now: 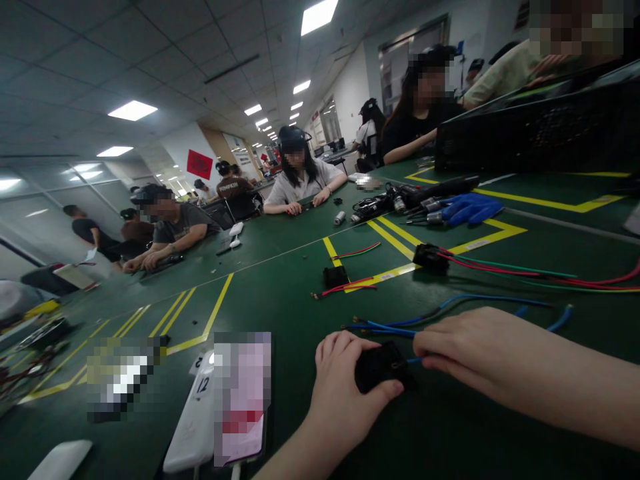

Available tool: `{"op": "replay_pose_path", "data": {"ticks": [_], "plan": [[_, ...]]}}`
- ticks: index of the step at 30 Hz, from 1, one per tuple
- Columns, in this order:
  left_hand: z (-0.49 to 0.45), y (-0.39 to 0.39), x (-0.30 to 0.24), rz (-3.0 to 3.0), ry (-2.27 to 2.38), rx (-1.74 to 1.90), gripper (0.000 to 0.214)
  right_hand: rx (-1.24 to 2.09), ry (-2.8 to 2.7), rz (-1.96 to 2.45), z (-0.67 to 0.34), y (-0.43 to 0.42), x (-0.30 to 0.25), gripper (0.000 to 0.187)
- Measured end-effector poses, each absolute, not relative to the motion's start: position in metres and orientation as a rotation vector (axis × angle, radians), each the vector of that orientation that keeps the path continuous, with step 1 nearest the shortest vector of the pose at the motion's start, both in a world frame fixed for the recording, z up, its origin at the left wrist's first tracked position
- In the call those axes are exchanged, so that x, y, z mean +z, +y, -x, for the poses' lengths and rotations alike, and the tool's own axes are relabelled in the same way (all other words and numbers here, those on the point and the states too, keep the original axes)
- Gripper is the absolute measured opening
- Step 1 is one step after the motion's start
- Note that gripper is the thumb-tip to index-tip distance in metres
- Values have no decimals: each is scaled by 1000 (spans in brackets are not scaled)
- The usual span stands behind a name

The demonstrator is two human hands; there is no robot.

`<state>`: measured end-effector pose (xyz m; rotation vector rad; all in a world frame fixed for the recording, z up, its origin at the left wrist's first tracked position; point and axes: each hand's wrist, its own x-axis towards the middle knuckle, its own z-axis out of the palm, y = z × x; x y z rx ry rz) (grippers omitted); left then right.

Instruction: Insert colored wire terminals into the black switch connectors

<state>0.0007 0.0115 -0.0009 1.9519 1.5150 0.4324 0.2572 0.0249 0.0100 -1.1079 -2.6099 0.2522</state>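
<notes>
A person's left hand (343, 381) clamps a black block (380, 368) on the wearer's side of a green worktop (285, 287), fingers over its far side and thumb along the near one. The right hand (463, 343), close by but apart from the left, pinches a blue wire (414, 361) at the block's right side — whether the wire is seated there cannot be told.

The block is dark, squat and boxy, with a small pale-edged slot or mark on its upper face; the left hand covers part of it. Just beyond lie more blue wires (390, 330), bare copper-coloured ends pointing left.

Toward the worktop's far edge, a smaller-looking black block (335, 276) sits by red wires (347, 287) and yellow tape (395, 273), and another black connector (431, 258) trails red and green leads. A blue glove (470, 209) lies farther out. To the left rest a white power pack (193, 413) marked 12 and a phone (245, 393); a co-worker (300, 173) sits at the far edge.
</notes>
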Motion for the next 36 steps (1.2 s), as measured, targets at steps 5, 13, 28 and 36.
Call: {"op": "replay_pose_path", "data": {"ticks": [5, 13, 28, 36], "plan": [[-1, 12, -2, -1955, 1512, 433, 37, 266, -2576, 1063, -256, 23, 6, 21], [-2, 11, -2, -1948, 1523, 426, 38, 356, -2621, 1186, -254, 24, 7, 19], [-2, 11, -1, -1940, 1520, 431, 38, 358, -2562, 1130, -262, 27, -13, 15], [-1, 12, -3, -1948, 1515, 439, 38, 302, -2526, 1041, -259, 20, 1, 18]]}}
